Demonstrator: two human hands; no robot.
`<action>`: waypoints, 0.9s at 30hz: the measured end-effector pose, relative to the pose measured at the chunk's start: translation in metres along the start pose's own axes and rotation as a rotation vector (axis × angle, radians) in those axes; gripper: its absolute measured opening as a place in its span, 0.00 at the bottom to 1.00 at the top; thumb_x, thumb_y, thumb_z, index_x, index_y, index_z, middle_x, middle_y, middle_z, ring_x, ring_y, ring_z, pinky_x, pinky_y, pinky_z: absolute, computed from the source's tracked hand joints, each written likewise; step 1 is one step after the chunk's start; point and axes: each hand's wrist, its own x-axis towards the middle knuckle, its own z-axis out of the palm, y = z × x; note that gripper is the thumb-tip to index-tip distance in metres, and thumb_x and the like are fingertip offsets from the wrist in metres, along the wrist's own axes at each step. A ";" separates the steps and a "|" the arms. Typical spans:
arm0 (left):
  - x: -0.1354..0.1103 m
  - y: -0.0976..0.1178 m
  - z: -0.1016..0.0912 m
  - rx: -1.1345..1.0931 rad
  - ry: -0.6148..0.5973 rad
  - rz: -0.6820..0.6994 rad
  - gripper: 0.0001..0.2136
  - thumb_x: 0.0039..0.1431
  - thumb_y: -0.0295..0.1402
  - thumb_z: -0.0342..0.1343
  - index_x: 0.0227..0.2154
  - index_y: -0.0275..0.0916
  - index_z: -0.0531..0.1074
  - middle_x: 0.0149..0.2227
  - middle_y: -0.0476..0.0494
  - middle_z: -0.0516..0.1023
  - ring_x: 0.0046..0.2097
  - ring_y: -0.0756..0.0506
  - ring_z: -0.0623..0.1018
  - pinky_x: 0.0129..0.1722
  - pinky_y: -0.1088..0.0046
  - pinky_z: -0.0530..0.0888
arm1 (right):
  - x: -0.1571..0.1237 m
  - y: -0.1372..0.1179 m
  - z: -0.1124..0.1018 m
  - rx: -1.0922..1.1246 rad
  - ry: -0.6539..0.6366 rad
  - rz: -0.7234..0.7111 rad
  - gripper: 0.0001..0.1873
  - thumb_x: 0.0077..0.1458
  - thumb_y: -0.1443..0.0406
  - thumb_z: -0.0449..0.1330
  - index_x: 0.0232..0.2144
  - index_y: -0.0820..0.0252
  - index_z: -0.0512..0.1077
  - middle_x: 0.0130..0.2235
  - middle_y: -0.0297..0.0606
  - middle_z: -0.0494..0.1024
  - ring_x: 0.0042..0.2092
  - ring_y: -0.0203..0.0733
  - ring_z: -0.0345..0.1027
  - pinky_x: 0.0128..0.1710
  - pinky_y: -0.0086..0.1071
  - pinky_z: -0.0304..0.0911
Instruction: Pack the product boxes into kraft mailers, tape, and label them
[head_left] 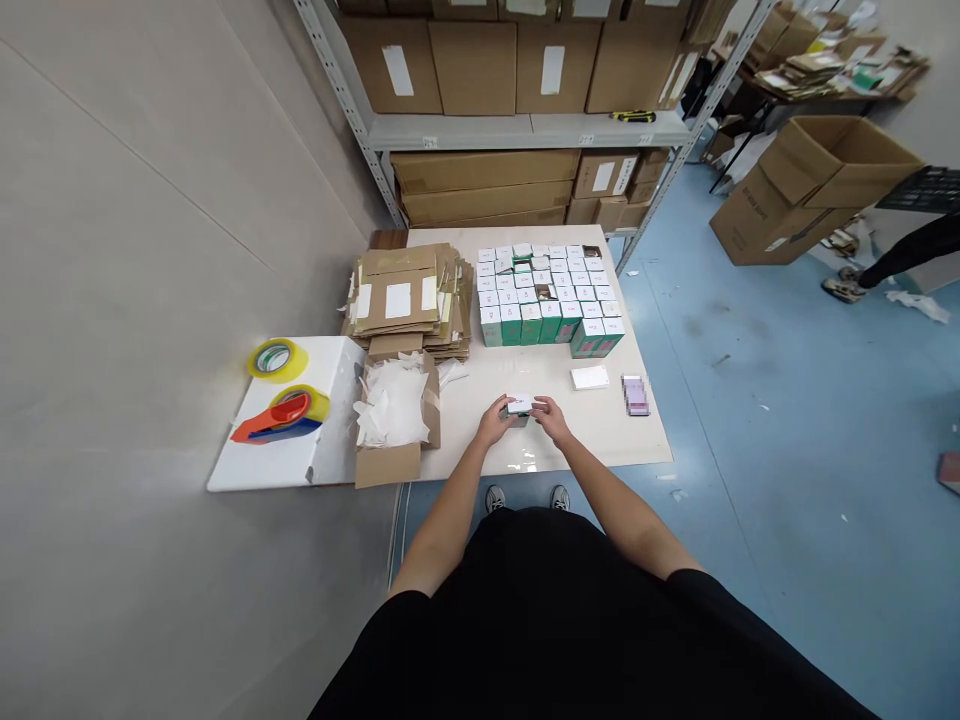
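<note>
A small green-and-white box [519,404] is upright near the table's front edge, its white top facing me. My left hand [493,423] grips its left side with closed fingers. At its right side my right hand [553,420] has its fingers bent against the top edge. Further back, rows of similar white-topped green boxes [531,322] stand packed together, and a few have open tops. A flat white box [589,378] lies to the right of my hands, beside a stack of small purple-and-white items [635,395].
An open carton [388,466] filled with white paper stands left, before a pile of flattened cardboard [396,275]. Yellow tape [277,361] and a red-and-blue tape dispenser [281,418] lie on a white block. A shelf [465,130] with cartons borders the back. Another person's leg [907,250] shows right.
</note>
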 end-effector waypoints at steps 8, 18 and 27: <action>0.006 -0.009 -0.001 0.040 0.003 -0.002 0.27 0.54 0.25 0.65 0.58 0.44 0.76 0.71 0.38 0.65 0.60 0.40 0.79 0.63 0.60 0.74 | 0.006 0.007 0.006 -0.159 0.036 -0.118 0.16 0.47 0.61 0.65 0.41 0.54 0.72 0.48 0.38 0.81 0.46 0.43 0.76 0.50 0.36 0.70; 0.004 -0.018 0.005 -0.011 0.013 0.028 0.22 0.58 0.35 0.66 0.56 0.42 0.79 0.72 0.40 0.63 0.67 0.37 0.72 0.66 0.61 0.71 | 0.004 0.009 0.007 -0.216 0.098 -0.111 0.16 0.47 0.63 0.64 0.40 0.53 0.72 0.46 0.37 0.82 0.41 0.44 0.77 0.49 0.40 0.71; 0.004 -0.024 0.030 -0.285 0.225 -0.133 0.29 0.58 0.28 0.63 0.63 0.37 0.70 0.64 0.32 0.74 0.61 0.38 0.78 0.64 0.58 0.72 | 0.011 0.007 0.013 -0.084 0.137 0.140 0.22 0.38 0.61 0.69 0.38 0.54 0.70 0.32 0.31 0.79 0.36 0.41 0.73 0.38 0.34 0.69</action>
